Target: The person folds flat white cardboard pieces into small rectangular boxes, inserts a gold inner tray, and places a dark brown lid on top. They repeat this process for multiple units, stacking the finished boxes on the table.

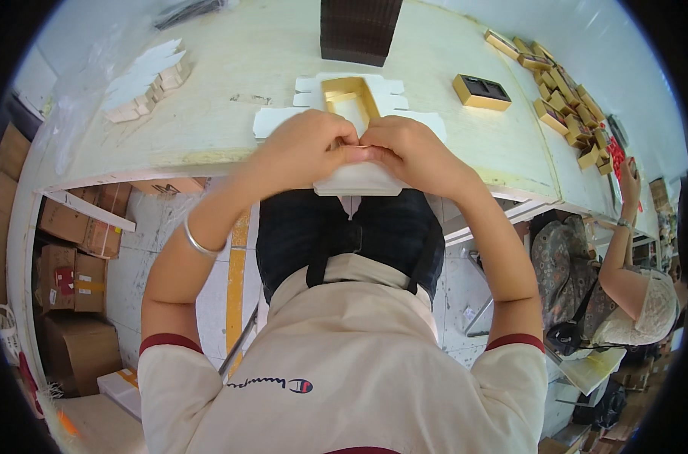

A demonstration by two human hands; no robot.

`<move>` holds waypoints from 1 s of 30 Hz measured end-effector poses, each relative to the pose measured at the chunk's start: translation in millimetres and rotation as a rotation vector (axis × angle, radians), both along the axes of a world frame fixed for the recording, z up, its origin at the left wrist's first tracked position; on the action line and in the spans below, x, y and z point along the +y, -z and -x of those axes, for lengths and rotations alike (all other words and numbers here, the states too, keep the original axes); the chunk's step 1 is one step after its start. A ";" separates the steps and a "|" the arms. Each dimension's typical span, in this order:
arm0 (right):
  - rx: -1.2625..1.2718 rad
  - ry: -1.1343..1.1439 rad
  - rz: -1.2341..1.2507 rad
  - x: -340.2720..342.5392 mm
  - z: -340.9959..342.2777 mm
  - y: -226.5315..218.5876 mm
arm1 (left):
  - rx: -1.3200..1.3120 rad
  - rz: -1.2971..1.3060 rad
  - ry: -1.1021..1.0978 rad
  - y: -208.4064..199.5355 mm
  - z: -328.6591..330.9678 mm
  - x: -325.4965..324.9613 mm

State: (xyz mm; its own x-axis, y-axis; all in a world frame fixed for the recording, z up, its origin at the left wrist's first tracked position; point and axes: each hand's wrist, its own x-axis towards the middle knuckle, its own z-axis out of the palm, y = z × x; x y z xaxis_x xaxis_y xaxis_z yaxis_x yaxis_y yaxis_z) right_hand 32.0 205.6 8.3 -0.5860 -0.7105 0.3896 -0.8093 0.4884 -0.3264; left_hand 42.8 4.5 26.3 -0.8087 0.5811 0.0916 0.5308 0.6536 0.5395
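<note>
We see both hands pressed together at the near edge of the pale, slightly scuffed counter, working on a flat white die-cut cardboard blank with notched tabs that lies at that edge and juts a little over it. The left hand has its grip pinched together on the blank's folded edge, and the right hand meets it fingertip to fingertip, its grip likewise clamped on the same card. Just beyond the knuckles a shiny gold rectangular cardboard tray stands up from the blank, open on top, with thin straight walls. A thin silver metal bangle circles the left wrist. Farther back on the counter stands a tall dark-brown stack of ribbed card pieces, and to its left lies a heap of folded white card parts. To the right sits a small gold box with a black two-pocket insert, well apart from the hands, and beyond it a row of similar gold boxes runs along the counter's far right side. Brown corrugated cartons are stacked on the floor below at left. Another person's raised arm shows at the right rim.
</note>
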 end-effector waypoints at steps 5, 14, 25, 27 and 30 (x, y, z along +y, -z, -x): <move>-0.041 -0.042 -0.078 19.5 -3.0 -22.0 | 0.536 -0.002 -0.091 -11.1 41.2 -11.0; -0.138 -0.038 -0.068 16.5 -5.6 -13.1 | 0.068 0.445 -0.076 -16.0 85.0 8.5; -0.166 0.112 0.091 2.3 52.4 -36.0 | 0.261 0.357 -0.037 -5.3 85.6 9.1; -0.143 0.088 -0.050 -18.4 74.7 -18.7 | 0.115 0.282 -0.071 -13.7 79.3 8.1; -0.189 0.061 -0.060 -39.8 87.4 -13.9 | -0.032 0.126 -0.086 -3.8 97.7 -10.2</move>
State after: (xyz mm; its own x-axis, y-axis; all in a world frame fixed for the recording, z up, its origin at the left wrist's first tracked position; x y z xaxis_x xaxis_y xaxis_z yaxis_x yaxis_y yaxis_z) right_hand -55.4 165.8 22.3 -0.6873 -0.6899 0.2272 -0.7048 0.5578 -0.4384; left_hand -54.8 -5.7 30.0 -0.8571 0.5152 -0.0047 0.4539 0.7594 0.4662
